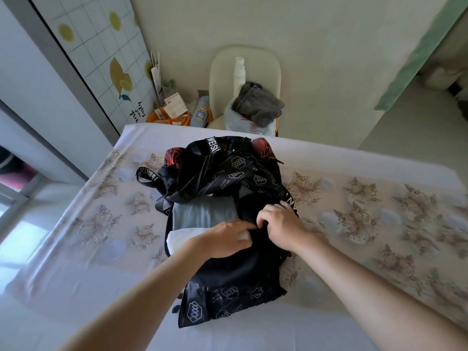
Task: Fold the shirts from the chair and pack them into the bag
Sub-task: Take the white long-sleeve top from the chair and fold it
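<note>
A lemon-printed panel (101, 46) stood at the far left, with an orange basin (162, 118) of small boxes on the floor at its foot and a blue bottle (200, 114) just beside that. To the right of them, past the head of the bed (354, 198), a pale chair (220, 72) carried a crumpled grey shirt (258, 103) lying on top of a light folded shirt (234, 121), and a white bottle (239, 72) stood upright behind them against the chair back.

On the flower-patterned sheet lay a black bag (228, 287) printed with hexagon marks, its mouth open and its straps flopped over the far side. Inside the opening, toward the left, a folded white shirt (182, 236) sat nearest the person, and a folded grey-blue shirt (202, 212) lay touching it on the far side.

The left hand (225, 239) rested flat over the white shirt, its grip apart, fingers stretched out with their tips at the bag's dark edge. Just to its right, almost touching it, the right hand (281, 221) had its grip clamped on the bag's black rim, fingers curled and pinching the cloth
</note>
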{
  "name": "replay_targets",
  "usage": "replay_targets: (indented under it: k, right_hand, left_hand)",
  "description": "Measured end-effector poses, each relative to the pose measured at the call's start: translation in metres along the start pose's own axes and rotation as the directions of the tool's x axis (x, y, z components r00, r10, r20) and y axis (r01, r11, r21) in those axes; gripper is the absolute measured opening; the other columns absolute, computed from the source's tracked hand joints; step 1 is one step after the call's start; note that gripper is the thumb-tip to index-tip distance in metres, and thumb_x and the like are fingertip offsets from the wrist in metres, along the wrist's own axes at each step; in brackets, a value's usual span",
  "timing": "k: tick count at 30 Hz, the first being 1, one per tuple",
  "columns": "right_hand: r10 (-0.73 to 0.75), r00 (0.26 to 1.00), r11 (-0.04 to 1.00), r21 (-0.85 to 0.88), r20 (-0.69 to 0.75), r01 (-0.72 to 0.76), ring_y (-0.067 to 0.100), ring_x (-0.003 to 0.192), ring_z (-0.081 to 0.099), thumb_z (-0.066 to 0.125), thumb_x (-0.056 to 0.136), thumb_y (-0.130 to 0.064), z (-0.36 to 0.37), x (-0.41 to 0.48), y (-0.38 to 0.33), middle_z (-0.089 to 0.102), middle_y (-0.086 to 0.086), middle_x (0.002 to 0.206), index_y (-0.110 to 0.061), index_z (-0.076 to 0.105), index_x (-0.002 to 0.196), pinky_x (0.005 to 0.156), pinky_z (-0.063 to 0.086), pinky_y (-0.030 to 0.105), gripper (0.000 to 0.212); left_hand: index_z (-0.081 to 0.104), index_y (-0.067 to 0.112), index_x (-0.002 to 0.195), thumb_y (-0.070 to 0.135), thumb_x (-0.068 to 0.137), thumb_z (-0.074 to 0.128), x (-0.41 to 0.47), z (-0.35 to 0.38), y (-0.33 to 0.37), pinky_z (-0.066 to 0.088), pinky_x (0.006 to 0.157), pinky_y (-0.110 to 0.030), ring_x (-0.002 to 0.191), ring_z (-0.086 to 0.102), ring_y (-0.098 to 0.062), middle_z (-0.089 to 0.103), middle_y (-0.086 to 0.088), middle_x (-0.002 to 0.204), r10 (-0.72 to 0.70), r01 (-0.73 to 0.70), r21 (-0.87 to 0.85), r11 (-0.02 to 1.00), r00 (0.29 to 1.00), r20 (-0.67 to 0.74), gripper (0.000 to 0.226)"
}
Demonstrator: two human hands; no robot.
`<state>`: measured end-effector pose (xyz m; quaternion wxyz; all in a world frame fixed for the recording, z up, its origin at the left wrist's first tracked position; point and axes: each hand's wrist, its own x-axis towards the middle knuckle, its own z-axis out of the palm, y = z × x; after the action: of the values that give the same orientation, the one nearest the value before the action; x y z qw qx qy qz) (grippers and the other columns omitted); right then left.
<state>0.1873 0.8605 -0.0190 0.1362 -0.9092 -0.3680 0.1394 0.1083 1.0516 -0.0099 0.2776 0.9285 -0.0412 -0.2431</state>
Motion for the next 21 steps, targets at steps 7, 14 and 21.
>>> replay_targets:
  k: [7,14,21]
  right_hand:
    - [-0.024,0.951,0.991,-0.115,0.308,0.062,0.020,0.153,-0.002,0.038,0.101,-0.020,0.016,0.022,-0.018,0.003,-0.005,0.167,-0.037,0.031,0.153,0.123,0.008,0.045,0.056]
    - [0.075,0.961,0.978,-0.209,0.266,-0.018,0.017,0.153,-0.003,0.036,0.102,-0.039,0.017,0.015,0.005,0.003,-0.009,0.167,-0.042,0.032,0.151,0.122,0.011,0.052,0.049]
    - [0.089,0.993,0.996,-0.031,0.081,-0.087,0.018,0.153,0.001,0.031,0.106,-0.032,0.024,0.014,-0.037,0.012,0.000,0.166,-0.025,0.021,0.158,0.124,0.004,0.043,0.053]
  left_hand:
    - [0.045,0.042,0.143,0.048,0.099,0.044,-0.021,0.030,-0.019,0.028,0.109,-0.029,0.130,0.043,-0.012,0.048,0.014,0.141,0.043,0.027,0.214,0.976,0.947,-0.318,0.045]
    - [0.036,0.034,0.150,0.033,0.101,0.048,-0.017,0.025,-0.022,0.012,0.119,-0.030,0.144,0.025,-0.013,0.038,0.007,0.154,0.035,-0.030,0.057,0.998,0.995,-0.090,0.051]
    - [0.057,0.024,0.118,0.043,0.088,0.064,-0.009,0.023,-0.029,0.036,0.104,-0.038,0.119,0.039,-0.022,0.047,0.003,0.122,-0.020,0.056,0.102,0.993,0.946,-0.323,0.036]
